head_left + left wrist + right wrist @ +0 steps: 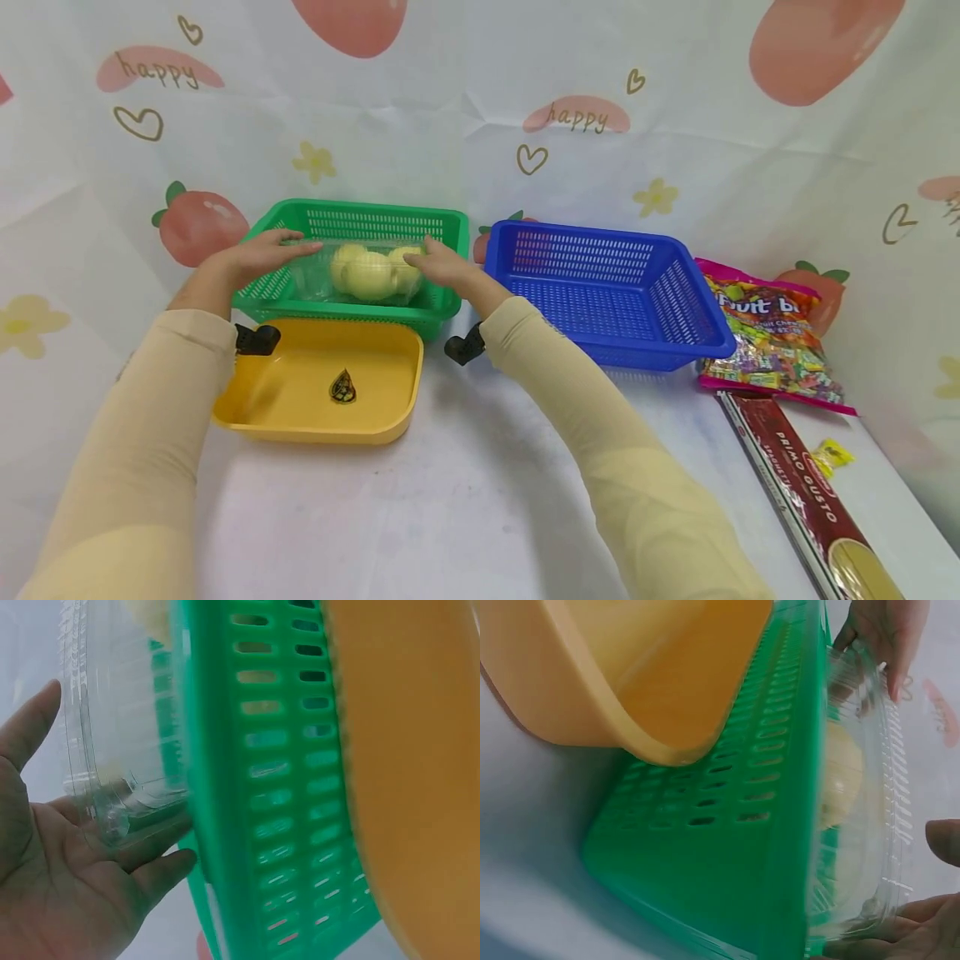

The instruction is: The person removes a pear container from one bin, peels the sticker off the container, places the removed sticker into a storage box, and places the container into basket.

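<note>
A clear plastic box (311,279) sits partly within the green basket (442,317). Pale yellow round things (370,277) show through its plastic; their kind is unclear. My left hand (266,254) is at the box's left end. In the left wrist view, the fingers (161,874) reach out fairly straight at the box's end, and the thumb stands apart from them. At the right end, my right hand (450,268) touches the box; in the right wrist view its thumb (945,841) is spread away from the plastic while the fingers (900,934) lie by its end.
Just in front of the green basket stands a yellow tray (300,408) with a dark drop-shaped mark. To the right are a blue basket (600,333), a candy bag (772,337), a spaghetti pack (802,492) and a small yellow wrapped candy (831,456).
</note>
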The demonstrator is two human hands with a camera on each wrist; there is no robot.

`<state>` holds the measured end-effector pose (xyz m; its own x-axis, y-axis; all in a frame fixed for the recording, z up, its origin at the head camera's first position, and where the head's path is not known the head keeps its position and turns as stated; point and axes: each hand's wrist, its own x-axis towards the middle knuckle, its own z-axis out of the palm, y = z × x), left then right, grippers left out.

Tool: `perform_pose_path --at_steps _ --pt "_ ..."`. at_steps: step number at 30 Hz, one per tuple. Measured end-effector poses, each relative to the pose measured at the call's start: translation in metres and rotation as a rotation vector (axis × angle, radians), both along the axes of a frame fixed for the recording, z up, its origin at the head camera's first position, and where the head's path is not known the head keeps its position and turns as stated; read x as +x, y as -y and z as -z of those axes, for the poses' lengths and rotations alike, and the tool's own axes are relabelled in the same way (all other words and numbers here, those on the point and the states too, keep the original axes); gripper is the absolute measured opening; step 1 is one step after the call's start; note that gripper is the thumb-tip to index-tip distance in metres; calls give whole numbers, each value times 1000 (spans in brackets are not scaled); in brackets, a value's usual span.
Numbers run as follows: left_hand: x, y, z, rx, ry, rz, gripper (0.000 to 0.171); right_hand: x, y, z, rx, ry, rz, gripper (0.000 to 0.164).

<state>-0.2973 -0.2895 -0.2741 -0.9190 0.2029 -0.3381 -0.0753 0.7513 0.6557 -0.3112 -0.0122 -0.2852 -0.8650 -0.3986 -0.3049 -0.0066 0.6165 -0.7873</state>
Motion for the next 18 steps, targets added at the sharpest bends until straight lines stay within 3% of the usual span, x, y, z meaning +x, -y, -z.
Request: perform_pose_path --at_steps 11,18 --pt "1 2 5 -16 41 26 94 -1 5 8 31 -10 -43 71" --pt "3 0 8 -35 52 27 91 4 8 8 83 35 -57 72"
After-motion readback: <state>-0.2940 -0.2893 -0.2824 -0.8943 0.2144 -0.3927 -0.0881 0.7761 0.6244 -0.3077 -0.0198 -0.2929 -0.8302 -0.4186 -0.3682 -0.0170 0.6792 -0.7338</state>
